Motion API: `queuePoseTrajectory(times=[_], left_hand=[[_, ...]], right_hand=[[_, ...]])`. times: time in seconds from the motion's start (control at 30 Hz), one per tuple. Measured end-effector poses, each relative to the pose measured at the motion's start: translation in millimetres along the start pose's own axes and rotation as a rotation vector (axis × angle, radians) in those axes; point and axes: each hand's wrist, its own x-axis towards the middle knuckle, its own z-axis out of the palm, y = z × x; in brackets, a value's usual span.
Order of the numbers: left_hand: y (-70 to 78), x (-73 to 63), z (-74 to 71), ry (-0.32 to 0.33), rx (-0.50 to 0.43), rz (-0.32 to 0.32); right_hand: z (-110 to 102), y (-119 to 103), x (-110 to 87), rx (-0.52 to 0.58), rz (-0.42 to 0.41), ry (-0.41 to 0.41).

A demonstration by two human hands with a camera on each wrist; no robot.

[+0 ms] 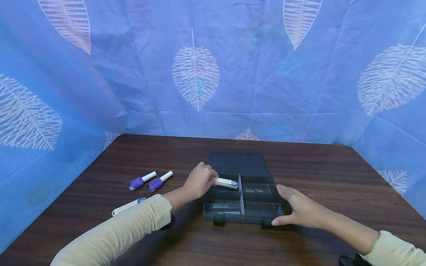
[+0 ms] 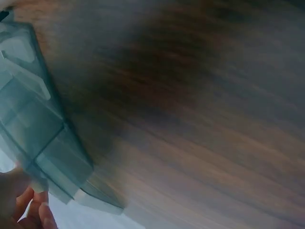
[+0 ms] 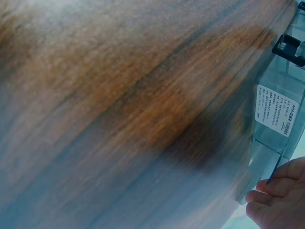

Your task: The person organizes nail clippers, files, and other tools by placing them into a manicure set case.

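My left hand (image 1: 200,180) pinches a white nail clipper (image 1: 226,183) over the back left compartment of a dark see-through divided box (image 1: 241,207). The box's lid (image 1: 237,162) lies folded back behind it. On the box's right side rests my right hand (image 1: 301,208), its thumb at the front corner and its fingers along the side wall. In the left wrist view, the left hand (image 2: 24,205) shows at the lower left beside the box (image 2: 47,129). The right wrist view has the right hand's fingers (image 3: 279,183) against the box's wall, near a white label (image 3: 276,109).
Two purple nail polish bottles (image 1: 135,183) (image 1: 154,184) with white caps lie on the brown wooden table (image 1: 316,166), left of the box. Nearer me is a second white nail clipper (image 1: 128,206), partly behind the left sleeve. Blue leaf-patterned cloth (image 1: 233,74) hangs around the table.
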Motion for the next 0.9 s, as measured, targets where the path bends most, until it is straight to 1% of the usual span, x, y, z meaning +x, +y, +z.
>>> queuePoseTrajectory(times=[0.13, 0.2, 0.27, 0.33, 0.4, 0.53, 0.6, 0.73, 0.83, 0.9], left_hand=[[5.1, 6.1, 3.7, -0.047, 0.099, -0.030], [6.3, 8.0, 4.6, -0.072, 0.129, -0.048], [7.0, 10.3, 5.0, -0.086, 0.159, -0.048], [7.8, 13.6, 5.3, -0.119, 0.185, -0.053], [9.2, 17.1, 5.4, -0.163, 0.214, -0.066], [11.5, 22.1, 6.6, -0.264, 0.302, -0.104], [12.4, 23.6, 8.1, -0.300, 0.347, -0.115], [12.9, 25.7, 11.5, -0.332, 0.400, -0.126], [12.6, 26.1, 12.2, -0.318, 0.413, -0.120], [12.7, 25.8, 10.2, -0.302, 0.406, -0.115]], right_hand=[[0, 1, -1.1, -0.004, -0.004, 0.012], [0, 1, -1.5, -0.003, -0.005, 0.008], [0, 1, -1.5, -0.004, -0.005, 0.006], [0, 1, -1.5, -0.005, -0.007, 0.007], [0, 1, -1.4, -0.004, -0.007, 0.006], [0, 1, -0.7, -0.005, -0.004, 0.004], [1, 1, -0.6, -0.008, 0.000, 0.000], [1, 1, -0.7, -0.011, 0.004, 0.001], [1, 1, -0.8, -0.009, 0.008, 0.000], [0, 1, -0.8, -0.010, 0.010, -0.002]])
